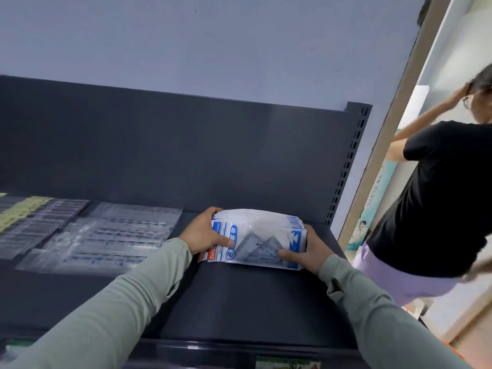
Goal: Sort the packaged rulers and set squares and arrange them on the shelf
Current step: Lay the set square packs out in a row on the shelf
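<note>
On a dark shelf (239,302), a stack of packaged set squares (258,235) lies gripped at both short edges: left hand (203,231) and right hand (310,251) curl round it, thumbs on top. Beyond the left fingers lie clear ruler packets (111,235); bare shelf spreads nearer.

White-blue set-square packs (259,235); dark grey shelf (239,302); grey-green sleeves (127,296).

A bystander (439,195) in a black T-shirt and lilac skirt stands right of the beige door frame (393,115). A poster (368,214) hangs just beside the frame, and a pale wall (213,43) spreads to its left.
</note>
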Tool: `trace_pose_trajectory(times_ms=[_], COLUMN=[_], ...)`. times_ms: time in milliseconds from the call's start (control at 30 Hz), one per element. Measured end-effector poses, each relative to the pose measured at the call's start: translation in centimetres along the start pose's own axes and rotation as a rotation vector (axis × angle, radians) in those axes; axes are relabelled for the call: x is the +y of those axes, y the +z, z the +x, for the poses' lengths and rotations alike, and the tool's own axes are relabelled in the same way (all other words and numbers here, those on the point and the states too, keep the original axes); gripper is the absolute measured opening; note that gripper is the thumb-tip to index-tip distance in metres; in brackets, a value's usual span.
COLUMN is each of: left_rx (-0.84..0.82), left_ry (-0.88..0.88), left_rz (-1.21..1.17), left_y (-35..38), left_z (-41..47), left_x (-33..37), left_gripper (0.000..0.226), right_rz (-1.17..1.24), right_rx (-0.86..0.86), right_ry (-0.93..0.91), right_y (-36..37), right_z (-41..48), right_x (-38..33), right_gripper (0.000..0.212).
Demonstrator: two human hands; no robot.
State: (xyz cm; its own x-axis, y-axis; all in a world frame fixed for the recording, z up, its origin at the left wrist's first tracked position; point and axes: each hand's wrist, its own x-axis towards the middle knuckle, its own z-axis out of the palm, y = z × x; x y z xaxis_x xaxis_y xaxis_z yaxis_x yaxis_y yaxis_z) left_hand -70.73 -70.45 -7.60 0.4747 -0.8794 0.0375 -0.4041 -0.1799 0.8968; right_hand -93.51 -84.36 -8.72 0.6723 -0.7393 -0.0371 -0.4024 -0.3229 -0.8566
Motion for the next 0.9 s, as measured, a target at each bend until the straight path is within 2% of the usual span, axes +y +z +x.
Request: trace_pose_trajectory(times_ms=[133, 333, 367, 467, 567, 633, 700, 767, 833, 900], left_rx=[0.012, 0.018, 0.011, -0.026, -0.021, 0.017, 0.078, 0.111, 0.093, 0.033], left_ry=[-0.052, -0.108, -0.124, -0.161, -0.174, -0.161, -0.107, 0.015, 0.203, 0.316], left_rz=[-0.088, -0.110, -0.120, -0.112, -0.050, 0.068, 0.316, 0.589, 0.810, 1.023], left_y=[0.7, 1.1, 1.1, 1.1, 0.9, 0.7, 0.6, 1.0, 1.9, 3.1], left_z=[1.1, 2.5, 2.7, 2.9, 2.9, 2.6, 2.0, 1.2, 0.8, 0.8], left_x=[0.4, 0.2, 0.1, -0.1, 0.0, 0.4, 1.0, 1.7, 2.4, 3.1], left_gripper=[0.068, 0.084, 0.085, 0.084, 0.103, 0.121, 0.125, 0.108, 0.079, 0.066], right_rz=[0.005, 0.153, 0.137, -0.010, -0.073, -0.033, -0.044, -0.146, -0.336, -0.514], right_rx=[0.029, 0.084, 0.090, 0.110, 0.128, 0.127, 0.131, 0.150, 0.166, 0.139], right_ry=[0.045, 0.088, 0.110, 0.165, 0.219, 0.201, 0.141, 0.059, -0.025, -0.077], right_y=[0.0, 0.2, 0.3, 0.6, 0.6, 0.5, 0.4, 0.4, 0.4, 0.7], right_z=[1.2, 2.4, 2.4, 3.2, 3.5, 3.2, 3.1, 2.7, 2.2, 1.9], right_x=[0.2, -0.3, -0.4, 0.4, 0.7, 0.6, 0.5, -0.1, -1.1, -1.9], right_gripper=[0.079, 0.073, 0.077, 0.119, 0.125, 0.141, 0.140, 0.118, 0.100, 0.098])
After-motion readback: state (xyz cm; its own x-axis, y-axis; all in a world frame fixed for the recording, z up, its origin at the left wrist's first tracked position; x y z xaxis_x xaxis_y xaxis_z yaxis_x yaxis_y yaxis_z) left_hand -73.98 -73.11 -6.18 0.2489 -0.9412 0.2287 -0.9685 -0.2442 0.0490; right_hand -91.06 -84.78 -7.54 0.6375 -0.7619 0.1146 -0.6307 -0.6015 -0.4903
